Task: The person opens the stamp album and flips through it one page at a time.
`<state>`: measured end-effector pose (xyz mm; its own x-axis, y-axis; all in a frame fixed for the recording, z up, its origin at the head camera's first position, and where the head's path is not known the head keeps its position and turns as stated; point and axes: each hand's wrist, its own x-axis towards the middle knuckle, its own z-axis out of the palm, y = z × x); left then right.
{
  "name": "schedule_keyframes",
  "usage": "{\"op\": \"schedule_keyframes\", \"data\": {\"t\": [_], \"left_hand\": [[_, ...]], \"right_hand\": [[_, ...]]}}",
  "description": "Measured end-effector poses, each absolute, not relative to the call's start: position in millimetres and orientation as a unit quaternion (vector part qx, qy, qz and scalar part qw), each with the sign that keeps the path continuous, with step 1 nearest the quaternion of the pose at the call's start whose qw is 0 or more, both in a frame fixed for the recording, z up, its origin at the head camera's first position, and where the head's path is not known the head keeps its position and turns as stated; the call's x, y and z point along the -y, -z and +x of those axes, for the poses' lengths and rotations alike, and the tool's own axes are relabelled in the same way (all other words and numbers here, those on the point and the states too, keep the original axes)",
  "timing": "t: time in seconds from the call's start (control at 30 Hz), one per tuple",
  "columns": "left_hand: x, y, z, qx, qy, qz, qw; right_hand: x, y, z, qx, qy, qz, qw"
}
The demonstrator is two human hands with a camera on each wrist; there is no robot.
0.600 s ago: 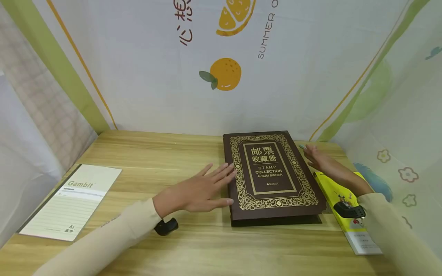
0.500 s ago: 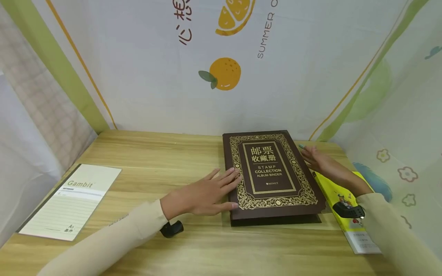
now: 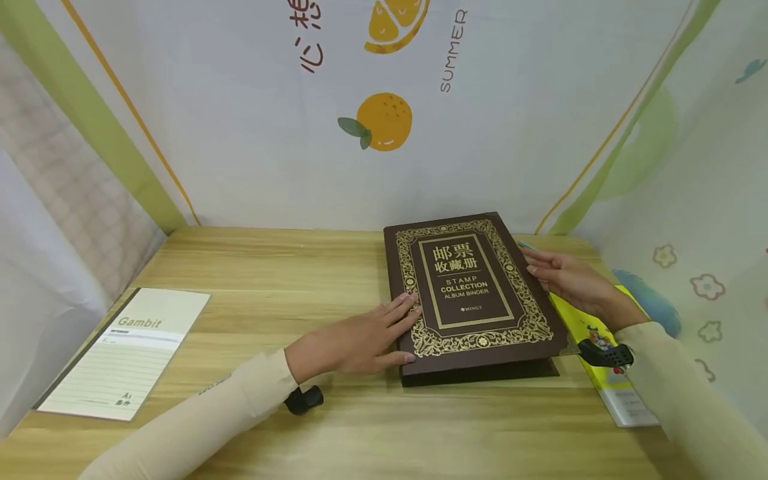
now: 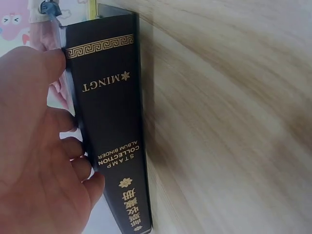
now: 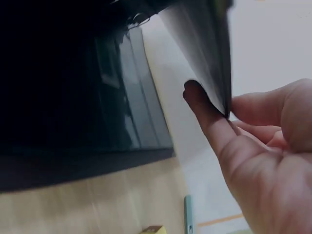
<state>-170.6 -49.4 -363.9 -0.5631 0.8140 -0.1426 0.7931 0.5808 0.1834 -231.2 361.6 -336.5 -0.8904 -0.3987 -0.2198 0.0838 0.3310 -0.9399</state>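
Observation:
A dark brown stamp album (image 3: 465,320) with gold ornament lies on the wooden table, its right side raised a little. My left hand (image 3: 360,340) rests with outstretched fingers on the cover's left edge. The left wrist view shows the album's spine (image 4: 109,112) beside that hand's thumb and fingertips. At the opposite edge, my right hand (image 3: 573,283) pinches the front cover (image 5: 214,53) between thumb and fingers. In the right wrist view this cover stands away from the dark inside of the album.
A cream notebook (image 3: 129,353) lies at the table's left edge. Right of the album, a yellow-and-white book (image 3: 627,390) is partly under my right forearm. A teal pen-like stick (image 5: 188,214) lies near the album. Printed cloth (image 3: 270,153) hangs behind the table.
My left hand has moved right onto the album's left edge. My right hand has gone from beside the album to pinching its cover, whose right edge has risen slightly.

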Motion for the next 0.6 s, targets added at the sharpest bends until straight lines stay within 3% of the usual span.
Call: {"op": "schedule_keyframes", "data": {"t": [0.27, 0.6], "left_hand": [[58.5, 364.0, -167.4, -0.881, -0.089, 0.45, 0.118], [72.1, 370.9, -159.5, -0.888, -0.104, 0.442, 0.075]], "right_hand": [[-349.0, 310.1, -234.6, -0.675, 0.684, -0.164, 0.221], [-287.7, 224.8, -229.8, -0.742, 0.62, -0.144, 0.211]]}}
